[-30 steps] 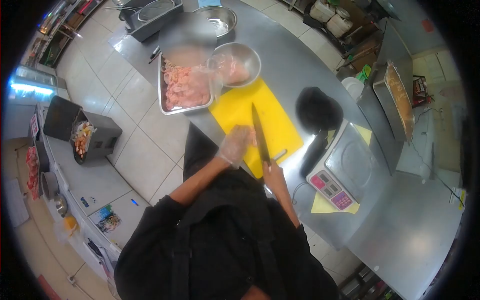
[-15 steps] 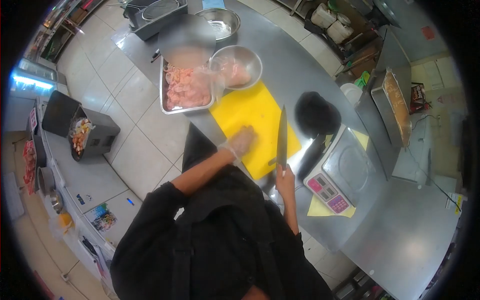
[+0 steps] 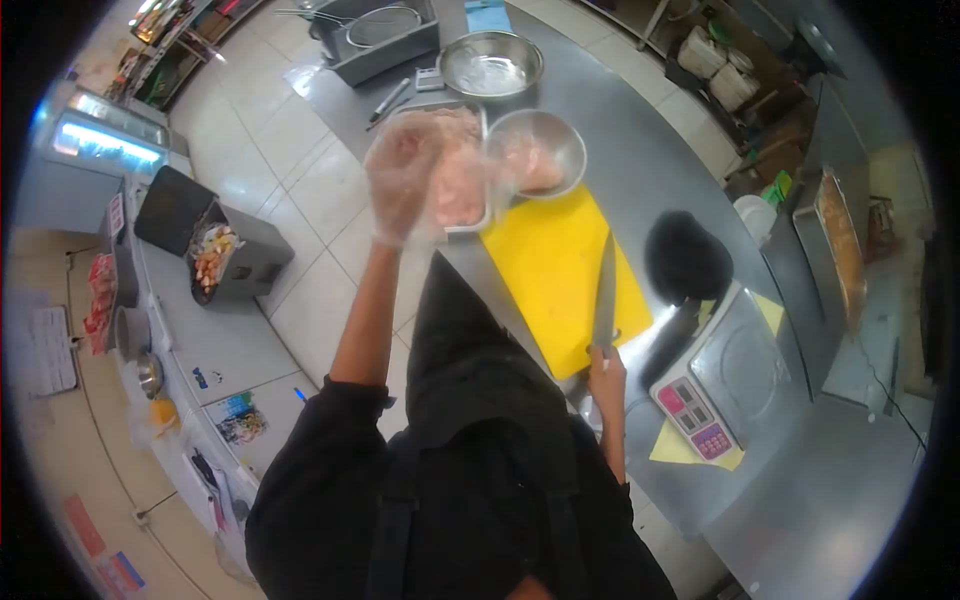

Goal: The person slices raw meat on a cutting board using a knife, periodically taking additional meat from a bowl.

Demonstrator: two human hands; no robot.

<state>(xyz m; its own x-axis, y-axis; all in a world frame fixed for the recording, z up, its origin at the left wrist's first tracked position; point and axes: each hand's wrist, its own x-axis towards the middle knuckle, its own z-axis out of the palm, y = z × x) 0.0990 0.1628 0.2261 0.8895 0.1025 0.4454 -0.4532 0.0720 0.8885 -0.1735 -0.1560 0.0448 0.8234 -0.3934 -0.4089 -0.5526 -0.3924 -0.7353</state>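
Note:
In the head view my right hand (image 3: pixel 606 382) is wrapped round the handle of a large kitchen knife (image 3: pixel 606 290), its blade pointing away over the right part of a yellow cutting board (image 3: pixel 545 250). My left hand (image 3: pixel 402 185), in a clear plastic glove, is raised by the near left side of a metal tray (image 3: pixel 488 205). Motion smears its fingers, so whether it holds anything cannot be made out. Raw, pale pink meat (image 3: pixel 460 185) fills the tray, partly hidden by this hand. Beside it, a steel bowl (image 3: pixel 572 150) holds more pink meat, blurred by a see-through smear.
A white digital scale (image 3: pixel 735 365) stands right of the board, near a black rounded object (image 3: pixel 688 255). Farther back are another steel bowl (image 3: pixel 490 65), a grey bin with a strainer (image 3: pixel 385 55) and a marker (image 3: pixel 390 98). An open-lidded trash bin (image 3: pixel 250 262) stands at left.
My left hand has left the cutting board and moved up and left to the meat tray. My right hand still holds the knife over the board. The whole view has shifted.

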